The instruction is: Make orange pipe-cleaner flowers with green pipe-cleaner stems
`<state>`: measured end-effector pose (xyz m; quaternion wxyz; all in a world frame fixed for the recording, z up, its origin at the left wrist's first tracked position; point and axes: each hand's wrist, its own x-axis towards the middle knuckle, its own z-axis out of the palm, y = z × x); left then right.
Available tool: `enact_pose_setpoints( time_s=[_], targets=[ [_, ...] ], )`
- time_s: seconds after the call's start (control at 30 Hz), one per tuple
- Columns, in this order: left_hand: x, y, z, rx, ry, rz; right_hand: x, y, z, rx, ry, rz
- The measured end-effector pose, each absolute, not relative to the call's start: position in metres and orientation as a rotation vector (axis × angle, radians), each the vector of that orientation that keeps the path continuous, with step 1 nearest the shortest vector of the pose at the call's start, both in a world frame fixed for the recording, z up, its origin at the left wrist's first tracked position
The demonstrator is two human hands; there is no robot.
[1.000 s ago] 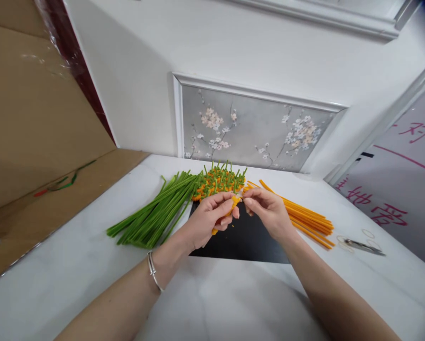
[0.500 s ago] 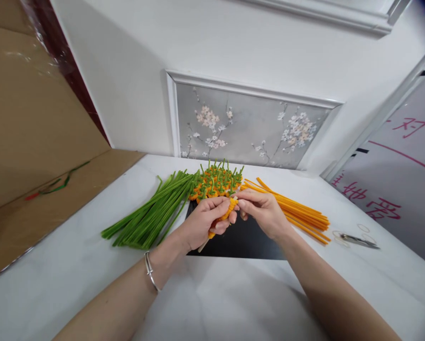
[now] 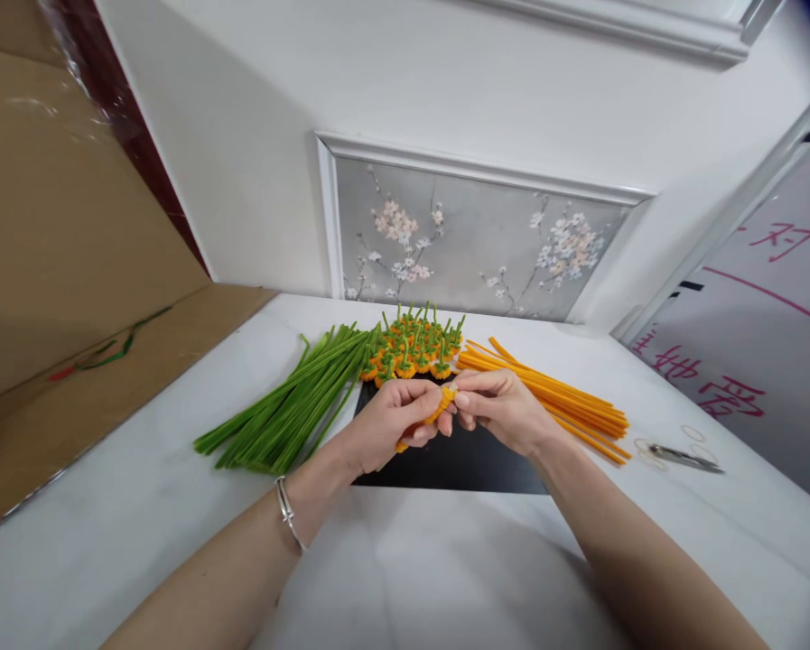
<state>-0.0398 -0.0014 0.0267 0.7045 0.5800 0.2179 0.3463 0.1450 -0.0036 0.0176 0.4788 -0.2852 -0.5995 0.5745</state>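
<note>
An orange fuzzy coil (image 3: 441,406) wound round a thin stick is held above a black mat (image 3: 459,460). My left hand (image 3: 397,420) wraps round its lower part. At the coil's upper end, my right hand (image 3: 503,406) pinches the tip, its fingertips close to those of my left hand. Behind them stand several small orange pieces with green stems (image 3: 414,343). Green fuzzy stems (image 3: 296,402) lie to the left, and orange fuzzy stems (image 3: 567,397) lie to the right.
Scissors (image 3: 685,458) and thin loops lie at the right on the white marbled table (image 3: 194,542). Brown cardboard (image 3: 72,226) stands at the left. A flower panel (image 3: 472,239) is on the wall behind, and a board with pink writing (image 3: 757,334) is at the right.
The coil has tilted lower, and its stick's lower end is now mostly hidden. My right hand has moved slightly down, uncovering more of the small orange pieces behind.
</note>
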Motion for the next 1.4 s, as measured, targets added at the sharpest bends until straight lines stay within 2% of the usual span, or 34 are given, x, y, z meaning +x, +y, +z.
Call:
enact_pose_setpoints(
  time_s=[0.1,0.3,0.93,1.4],
  targets=[
    [-0.041,-0.001,0.025,1.251,0.461,0.739,0.145,-0.005,0.019,-0.689,-1.419,1.522],
    [-0.041,-0.001,0.025,1.275,0.466,0.741,0.142,-0.004,0.017,-0.669,-1.347,1.536],
    [-0.027,-0.003,0.020,1.640,0.750,1.070,0.128,-0.009,0.019,-0.862,-1.596,0.854],
    [-0.035,0.004,0.024,1.832,0.867,0.980,0.138,0.000,0.019,-0.880,-1.677,0.890]
  ],
)
